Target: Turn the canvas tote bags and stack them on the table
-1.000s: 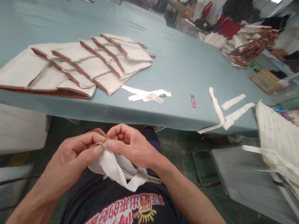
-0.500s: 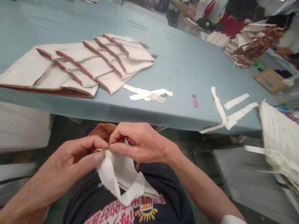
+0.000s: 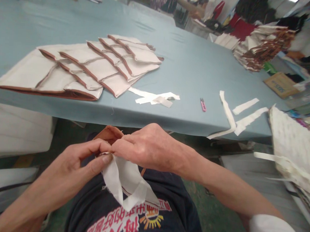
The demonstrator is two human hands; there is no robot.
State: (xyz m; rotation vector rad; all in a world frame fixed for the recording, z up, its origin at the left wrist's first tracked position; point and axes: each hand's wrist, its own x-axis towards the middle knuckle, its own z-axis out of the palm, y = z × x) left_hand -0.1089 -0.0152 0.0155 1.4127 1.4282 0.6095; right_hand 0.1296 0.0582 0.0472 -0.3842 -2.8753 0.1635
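Observation:
In front of my body, just below the table edge, I hold a white fabric piece [image 3: 127, 173] with brown trim behind it [image 3: 109, 132]. My left hand [image 3: 77, 164] pinches its upper edge between thumb and forefinger. Right beside it, my right hand [image 3: 145, 146] is closed at the same edge, its knuckles turned up and its fingertips mostly hidden. A white strip [image 3: 115, 186] hangs from the pinched spot in a loop over my dark printed shirt [image 3: 152, 218].
On the blue-covered table [image 3: 194, 66] lie overlapping cream fabric pieces with brown edging [image 3: 82, 63]. White strips [image 3: 158, 98], pink thread snips [image 3: 202, 104] and further strips [image 3: 228, 111] lie near its front edge. A fabric stack [image 3: 294, 140] stands at the right.
My right hand has rolled over, so its back faces up and its thumb is hidden, and its forearm has swung outward to the right. My left hand keeps its pinch.

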